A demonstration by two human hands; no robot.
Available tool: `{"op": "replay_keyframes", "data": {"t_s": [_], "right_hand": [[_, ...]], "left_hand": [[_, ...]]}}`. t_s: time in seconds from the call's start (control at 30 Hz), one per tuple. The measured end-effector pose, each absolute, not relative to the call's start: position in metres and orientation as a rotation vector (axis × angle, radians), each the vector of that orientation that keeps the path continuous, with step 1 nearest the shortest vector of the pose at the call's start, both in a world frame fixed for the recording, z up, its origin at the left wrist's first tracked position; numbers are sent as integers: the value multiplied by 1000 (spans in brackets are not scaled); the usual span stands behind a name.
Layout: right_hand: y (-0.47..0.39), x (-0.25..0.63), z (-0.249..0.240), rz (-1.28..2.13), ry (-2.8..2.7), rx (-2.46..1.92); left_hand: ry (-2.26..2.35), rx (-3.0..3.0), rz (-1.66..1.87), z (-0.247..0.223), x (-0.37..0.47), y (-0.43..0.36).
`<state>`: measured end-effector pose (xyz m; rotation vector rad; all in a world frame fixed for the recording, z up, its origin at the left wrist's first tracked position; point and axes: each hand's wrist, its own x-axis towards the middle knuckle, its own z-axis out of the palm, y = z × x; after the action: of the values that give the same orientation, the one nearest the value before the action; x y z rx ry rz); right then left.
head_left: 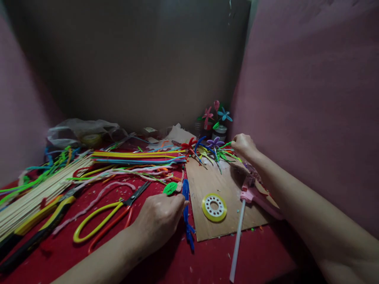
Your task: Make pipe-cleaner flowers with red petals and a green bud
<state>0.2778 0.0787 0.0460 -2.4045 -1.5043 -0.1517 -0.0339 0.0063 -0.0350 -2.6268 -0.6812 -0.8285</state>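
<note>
1. From my remote view, thin pale sticks (pixel 44 185) lay in a bundle at 8 o'clock; I judged them light, stiff and liable to roll. Pliers (pixel 56 209) and scissors (pixel 127 202) lay beside them, both best taken by their handles.
2. At 9 o'clock I saw straight fuzzy stems (pixel 139 156), which looked light and bendable; mid-length seemed the place to lift them.
3. At 7 o'clock the left hand (pixel 161 215) was curled low over the red bench (pixel 213 258). I couldn't tell what, if anything, it gripped. A green coil (pixel 169 189) lay just beyond its fingers, looking soft and easily crushed, so I favoured its edge.
4. At 6 o'clock a blue bundle (pixel 186 189) passed by its fingertips; I expected it to flex, with a firmer hold at its middle.
5. At 5 o'clock a tape roll (pixel 205 207) lay flat on the board (pixel 204 228), smooth and perhaps slippery; its rim suited a pinch.
6. At 3 o'clock the right hand (pixel 242 145) was closed, fingertips pinching a green stem (pixel 227 144) by its end. The stem looked almost weightless and wiry, likely to bend under side pressure.
</note>
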Motion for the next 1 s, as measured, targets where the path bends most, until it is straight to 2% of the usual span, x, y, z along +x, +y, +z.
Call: {"op": "replay_keyframes", "data": {"t_s": [0.07,0.17,0.23,0.3,0.33,0.43,0.57,0.67,0.73,0.8,1.0], "right_hand": [[68,272,56,-234,-1456,-2332],[49,249,66,-175,-1575,-2150],[33,224,66,-2,-1715,-2012],[16,196,60,427,-1901,-1658],[8,182,56,464,-1937,-1534],[-13,150,40,420,-2063,-1341],[-20,138,30,588,-2055,-1311],[-2,156,37,687,-2053,-1400],[20,179,43,408,-1928,-1820],[44,206,46,262,-1841,-2052],[92,260,23,213,-1698,-2533]], "left_hand": [[-724,-2681,-881,-36,-35,7],[-903,-2895,-1105,-33,-34,6],[-1108,-3056,-1345,-26,-31,4],[-1320,-3157,-1593,-16,-27,1],[-1389,-3197,-1697,-10,-26,-1],[-1526,-3409,-1688,0,-23,-4],[-1972,-3473,-1545,0,-23,-2],[-2154,-3433,-1543,-3,-23,1],[-2186,-3418,-1556,-4,-23,2],[-2217,-3420,-1557,-3,-22,2],[-2252,-3432,-1595,-3,-21,0]]}}
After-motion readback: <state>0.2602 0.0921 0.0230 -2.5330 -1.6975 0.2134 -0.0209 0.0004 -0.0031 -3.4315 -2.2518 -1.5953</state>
